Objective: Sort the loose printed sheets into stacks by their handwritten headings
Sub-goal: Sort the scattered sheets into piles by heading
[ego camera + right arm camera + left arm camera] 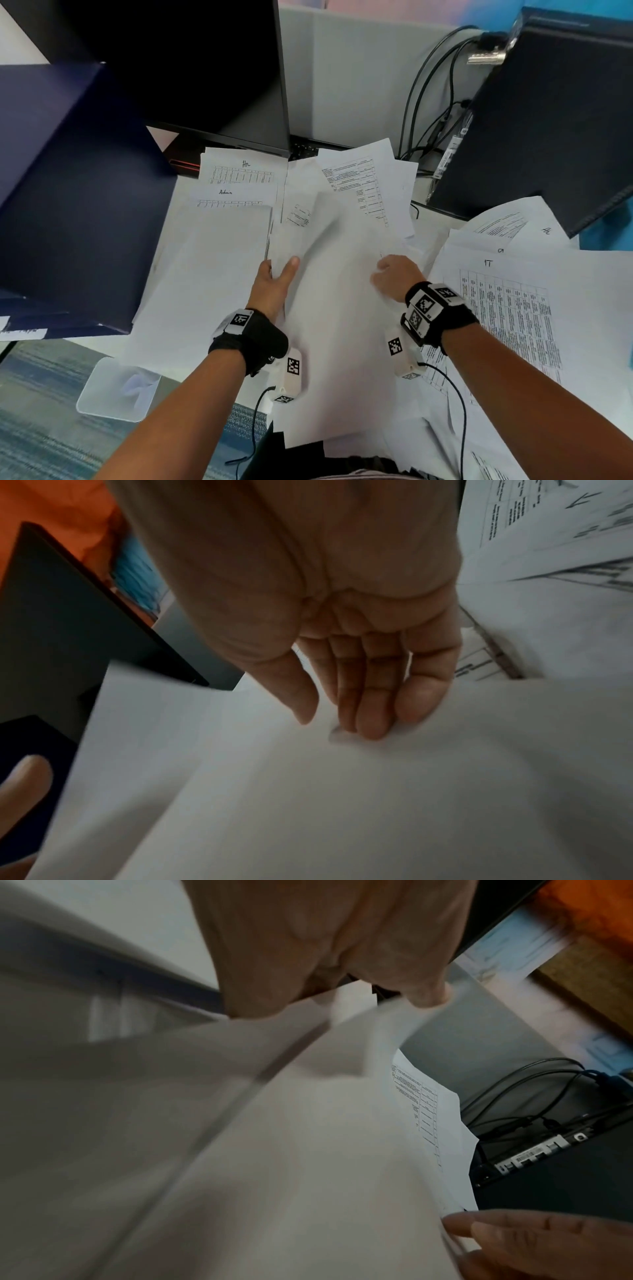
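Observation:
I hold a bundle of white sheets [335, 308] blank side up over the middle of the desk. My left hand [279, 270] grips its left edge, thumb [428, 995] on top. My right hand [387, 274] pinches the right edge, its fingertips [369, 729] pressing on the paper. Sorted sheets lie around: one headed "Hr" [245, 168] and one headed "Admin" [226, 195] at the back left, an "IT" stack [507, 308] on the right, and an "Ac" sheet [544, 231] behind it. Loose printed sheets [363, 181] fan out beyond the bundle.
A dark blue box [68, 192] fills the left of the desk. A black monitor [205, 68] stands at the back, with a keyboard edge [306, 148] under the papers. A black computer case [548, 120] and cables [424, 102] are at the right. A translucent bin [116, 390] sits on the floor.

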`<action>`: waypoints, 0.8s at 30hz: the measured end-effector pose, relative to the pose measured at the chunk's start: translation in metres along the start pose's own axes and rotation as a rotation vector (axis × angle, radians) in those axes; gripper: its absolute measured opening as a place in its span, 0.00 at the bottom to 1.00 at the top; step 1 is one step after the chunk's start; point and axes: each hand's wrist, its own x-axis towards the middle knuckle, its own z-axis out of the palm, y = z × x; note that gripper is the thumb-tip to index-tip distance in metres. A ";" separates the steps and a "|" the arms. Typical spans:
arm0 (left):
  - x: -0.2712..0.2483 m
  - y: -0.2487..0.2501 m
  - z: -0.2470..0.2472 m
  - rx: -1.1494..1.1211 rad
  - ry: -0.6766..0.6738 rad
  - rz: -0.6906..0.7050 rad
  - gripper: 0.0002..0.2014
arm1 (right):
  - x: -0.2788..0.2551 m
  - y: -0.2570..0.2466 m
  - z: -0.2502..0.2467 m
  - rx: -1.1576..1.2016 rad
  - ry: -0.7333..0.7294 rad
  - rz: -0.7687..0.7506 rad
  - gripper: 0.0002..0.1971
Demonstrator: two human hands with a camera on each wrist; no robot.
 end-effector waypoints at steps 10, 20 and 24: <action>-0.010 0.017 -0.008 -0.023 -0.033 0.149 0.15 | -0.011 -0.004 -0.018 0.283 0.170 0.005 0.31; -0.047 0.112 -0.015 0.018 0.190 0.540 0.20 | -0.049 -0.058 -0.047 0.751 0.242 -0.403 0.12; -0.071 0.144 -0.011 0.026 0.273 0.781 0.23 | -0.066 -0.085 -0.060 0.796 0.479 -0.611 0.06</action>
